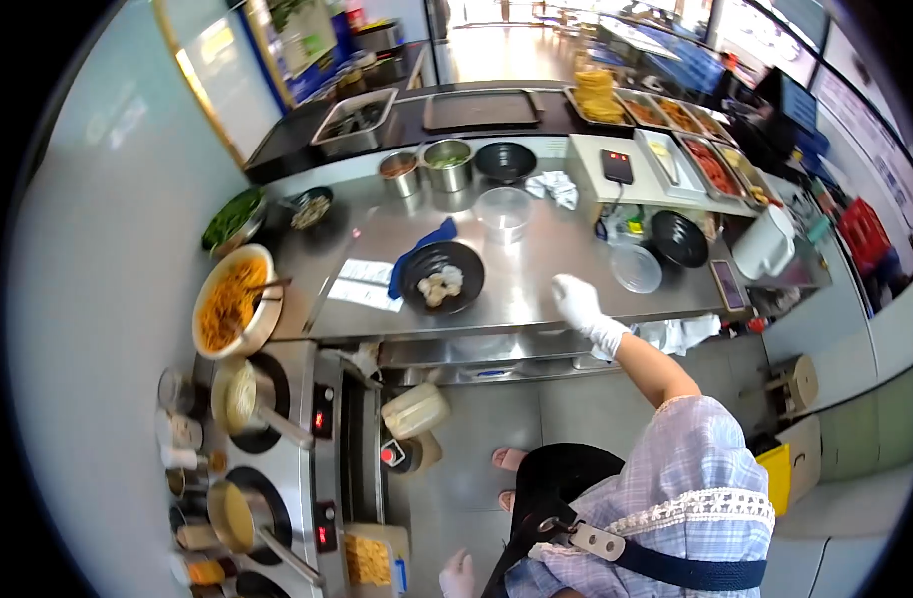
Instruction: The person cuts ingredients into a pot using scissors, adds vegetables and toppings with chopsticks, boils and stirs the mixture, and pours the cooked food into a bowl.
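My right hand [576,303], in a white glove, is over the front part of the steel counter [521,289]. Its fingers look curled in, and nothing shows in them. To its left is a black bowl [416,289] with pale round pieces of food [441,285], beside a blue cloth [438,235]. Beyond the hand stands a clear plastic tub [504,209]; a clear round lid [636,267] is to its right. At the bottom edge my gloved left hand [457,575] hangs low, partly cut off, its fingers extended and nothing visible in them.
On the left, a pot [239,397] and a second pot [235,516] sit on burners, handles towards me. A large bowl of orange noodles [232,304] stands above them. A jug [416,411] is on the floor. A white kettle [765,243] and phone [727,285] are right.
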`<state>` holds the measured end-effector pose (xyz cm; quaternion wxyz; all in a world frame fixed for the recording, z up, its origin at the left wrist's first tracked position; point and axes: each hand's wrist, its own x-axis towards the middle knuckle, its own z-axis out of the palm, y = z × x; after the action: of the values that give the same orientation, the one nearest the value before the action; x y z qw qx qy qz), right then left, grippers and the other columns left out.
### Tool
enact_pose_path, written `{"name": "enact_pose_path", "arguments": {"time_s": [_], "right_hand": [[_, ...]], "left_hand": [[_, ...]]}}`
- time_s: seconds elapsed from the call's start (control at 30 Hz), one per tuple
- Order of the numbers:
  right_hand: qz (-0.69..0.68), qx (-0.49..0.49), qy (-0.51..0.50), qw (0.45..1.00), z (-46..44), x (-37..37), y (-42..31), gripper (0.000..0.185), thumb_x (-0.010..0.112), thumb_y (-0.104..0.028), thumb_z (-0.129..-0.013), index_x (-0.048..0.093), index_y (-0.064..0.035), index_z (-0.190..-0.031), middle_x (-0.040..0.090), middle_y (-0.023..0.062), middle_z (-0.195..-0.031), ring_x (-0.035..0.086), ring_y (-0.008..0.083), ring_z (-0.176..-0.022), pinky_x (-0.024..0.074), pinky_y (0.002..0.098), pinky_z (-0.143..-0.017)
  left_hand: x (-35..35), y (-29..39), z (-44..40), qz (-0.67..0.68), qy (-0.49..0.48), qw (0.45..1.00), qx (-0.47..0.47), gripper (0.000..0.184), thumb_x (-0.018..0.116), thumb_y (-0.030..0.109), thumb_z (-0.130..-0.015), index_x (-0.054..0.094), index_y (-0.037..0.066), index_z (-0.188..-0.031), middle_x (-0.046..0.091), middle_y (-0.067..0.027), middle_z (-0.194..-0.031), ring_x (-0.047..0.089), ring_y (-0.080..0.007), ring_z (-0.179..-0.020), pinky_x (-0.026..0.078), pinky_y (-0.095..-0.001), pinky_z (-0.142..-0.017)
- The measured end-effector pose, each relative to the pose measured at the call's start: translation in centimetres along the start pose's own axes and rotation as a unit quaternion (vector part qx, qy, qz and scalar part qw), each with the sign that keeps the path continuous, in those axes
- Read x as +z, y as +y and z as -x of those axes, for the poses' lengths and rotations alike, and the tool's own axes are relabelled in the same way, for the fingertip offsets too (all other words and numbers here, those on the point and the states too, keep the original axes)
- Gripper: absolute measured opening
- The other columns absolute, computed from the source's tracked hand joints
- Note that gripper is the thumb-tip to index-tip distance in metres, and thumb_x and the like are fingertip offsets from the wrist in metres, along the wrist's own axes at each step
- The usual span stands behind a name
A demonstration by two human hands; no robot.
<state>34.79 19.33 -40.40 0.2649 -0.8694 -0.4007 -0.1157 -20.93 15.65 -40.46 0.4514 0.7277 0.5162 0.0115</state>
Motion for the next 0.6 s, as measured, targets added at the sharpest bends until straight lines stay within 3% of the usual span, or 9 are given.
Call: {"name": "enact_pose_path", "arguments": {"time_s": [0.07, 0.13, 0.2, 0.27, 0.3, 0.4, 0.47, 0.53, 0.6], "right_hand": [[0.002, 0.054, 0.130, 0.990, -0.3, -1.5, 5.7, 0.009, 0.052, -0.012, -0.080, 0.059, -0.0062, -0.083, 0.062, 0.0155, -0.082, 0.061, 0.0344, -0.078, 0.0488, 0.0431, -0.070], [0.044, 0.152, 0.168, 0.973, -1.2, -2.7, 11.2, 0.009, 0.052, -0.008, -0.080, 0.060, -0.0063, -0.082, 0.063, 0.0161, -0.083, 0.061, 0.0346, -0.078, 0.0485, 0.0429, -0.071], [0.036, 0.241, 0.151, 0.958, -1.8, -3.3, 16.4, 0.008, 0.052, -0.008, -0.079, 0.060, -0.0058, -0.081, 0.062, 0.0167, -0.082, 0.060, 0.0353, -0.078, 0.0481, 0.0438, -0.071], [0.041, 0.188, 0.158, 0.969, -2.3, -4.0, 18.0, 0.012, 0.052, -0.008, -0.077, 0.063, -0.0042, -0.082, 0.064, 0.0174, -0.085, 0.061, 0.0360, -0.080, 0.0487, 0.0425, -0.073], [0.003, 0.178, 0.101, 0.979, -2.6, -3.8, 18.2, 0.016, 0.052, -0.006, -0.078, 0.064, -0.0041, -0.087, 0.064, 0.0182, -0.089, 0.061, 0.0353, -0.086, 0.0484, 0.0408, -0.078], [-0.132, 0.074, -0.022, 0.988, -4.9, -0.2, 17.4, 0.027, 0.049, 0.000, -0.079, 0.064, -0.0037, -0.101, 0.062, 0.0206, -0.103, 0.058, 0.0332, -0.102, 0.0452, 0.0377, -0.089], [-0.131, 0.102, 0.008, 0.986, -7.5, 4.6, 19.2, 0.033, 0.047, 0.002, -0.078, 0.061, -0.0009, -0.108, 0.059, 0.0208, -0.113, 0.055, 0.0324, -0.110, 0.0416, 0.0368, -0.095], [-0.085, 0.145, 0.030, 0.985, -10.1, 7.0, 22.4, 0.030, 0.049, 0.000, -0.079, 0.059, 0.0024, -0.107, 0.059, 0.0228, -0.111, 0.055, 0.0357, -0.107, 0.0420, 0.0389, -0.094], [0.049, 0.288, 0.087, 0.952, -12.7, 6.8, 24.2, 0.024, 0.047, -0.004, -0.080, 0.060, 0.0037, -0.097, 0.058, 0.0247, -0.105, 0.055, 0.0389, -0.101, 0.0424, 0.0441, -0.092]], "left_hand": [[0.0, -0.4, -2.3, 0.015, -0.004, 1.000, 0.015, 0.029, 0.054, 0.016, -0.089, 0.061, -0.004, -0.108, 0.063, -0.0205, -0.107, 0.060, -0.0308, -0.102, 0.044, -0.0346, -0.091], [0.8, -2.8, -6.3, 0.094, 0.031, 0.995, 0.030, 0.029, 0.054, 0.018, -0.089, 0.062, -0.003, -0.108, 0.063, -0.0212, -0.105, 0.060, -0.0321, -0.100, 0.044, -0.0351, -0.091], [0.3, -0.1, -9.3, 0.088, 0.050, 0.993, 0.054, 0.030, 0.055, 0.021, -0.089, 0.063, -0.003, -0.105, 0.064, -0.0209, -0.103, 0.060, -0.0331, -0.096, 0.045, -0.0368, -0.089], [-0.2, 3.1, -12.7, 0.165, 0.020, 0.986, 0.016, 0.027, 0.051, 0.008, -0.090, 0.058, -0.005, -0.112, 0.066, -0.0115, -0.091, 0.061, -0.0164, -0.084, 0.048, -0.0270, -0.081], [0.2, 4.2, -14.5, 0.190, 0.032, 0.981, 0.033, 0.025, 0.051, 0.008, -0.090, 0.059, -0.005, -0.110, 0.066, -0.0089, -0.088, 0.060, -0.0127, -0.080, 0.048, -0.0242, -0.075], [1.3, 7.8, -20.0, 0.193, 0.012, 0.980, 0.049, 0.025, 0.052, 0.009, -0.091, 0.059, -0.005, -0.110, 0.066, -0.0097, -0.089, 0.060, -0.0130, -0.080, 0.048, -0.0243, -0.075], [2.5, 10.4, -23.4, 0.176, -0.002, 0.982, 0.065, 0.025, 0.052, 0.008, -0.090, 0.060, -0.006, -0.108, 0.066, -0.0120, -0.092, 0.062, -0.0156, -0.083, 0.048, -0.0259, -0.077], [3.4, 13.3, -25.5, 0.159, -0.016, 0.984, 0.077, 0.024, 0.052, 0.007, -0.089, 0.060, -0.007, -0.107, 0.066, -0.0142, -0.094, 0.063, -0.0183, -0.086, 0.048, -0.0275, -0.080], [4.4, 16.3, -27.2, 0.188, -0.020, 0.980, 0.068, 0.024, 0.053, 0.007, -0.089, 0.061, -0.007, -0.106, 0.066, -0.0139, -0.094, 0.063, -0.0175, -0.085, 0.048, -0.0275, -0.079]]}}
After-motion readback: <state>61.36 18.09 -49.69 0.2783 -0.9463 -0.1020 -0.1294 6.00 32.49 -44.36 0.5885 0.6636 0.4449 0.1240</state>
